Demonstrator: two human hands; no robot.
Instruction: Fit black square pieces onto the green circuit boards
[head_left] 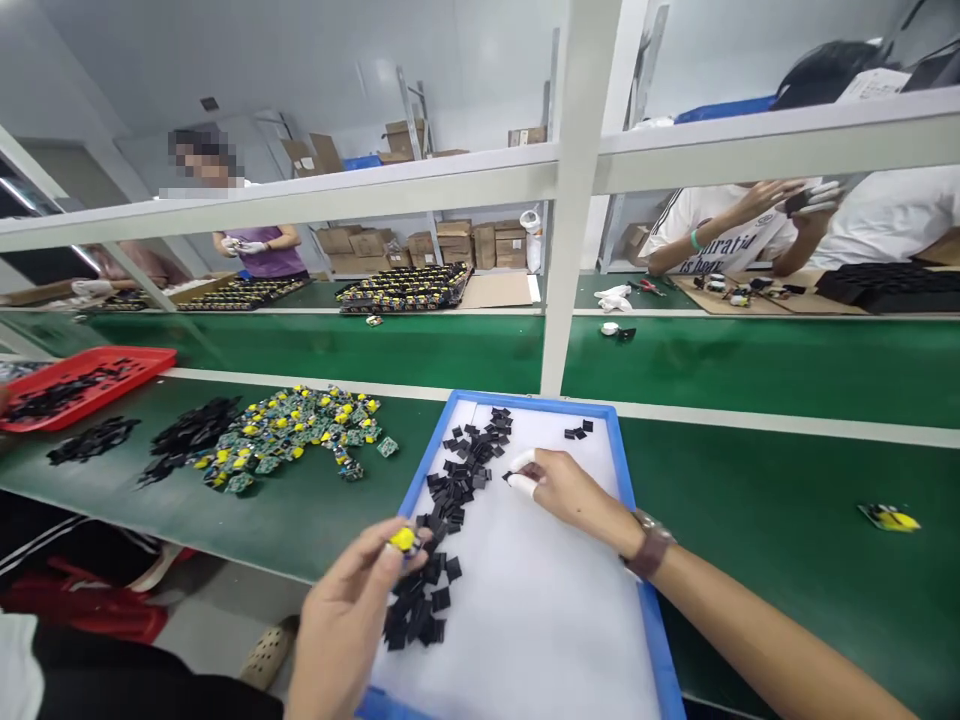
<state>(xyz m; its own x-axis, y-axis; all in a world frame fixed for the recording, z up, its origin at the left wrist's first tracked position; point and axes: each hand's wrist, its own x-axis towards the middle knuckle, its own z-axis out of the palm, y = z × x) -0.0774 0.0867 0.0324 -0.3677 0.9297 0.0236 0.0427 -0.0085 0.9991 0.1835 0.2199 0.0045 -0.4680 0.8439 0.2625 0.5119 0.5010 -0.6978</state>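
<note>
My left hand [352,600] holds a small circuit board with a yellow component [405,540] between thumb and fingers, above the near left part of a blue-rimmed tray [624,470]. Over the tray's white floor, my right hand [551,482] wears white covers on its thumb and index finger. Those two fingertips pinch a small black piece [508,477]. Many similar black square pieces [454,485] lie in a long heap down the tray's left side. A few more black pieces [577,432] sit apart near its far right corner.
Left of the tray is a pile of circuit boards with yellow parts [292,430], beside black strips [191,435] and a red tray [142,362]. A lone board [889,517] lies at right. A white post [570,200] stands behind the tray; co-workers sit across the green belt [450,345].
</note>
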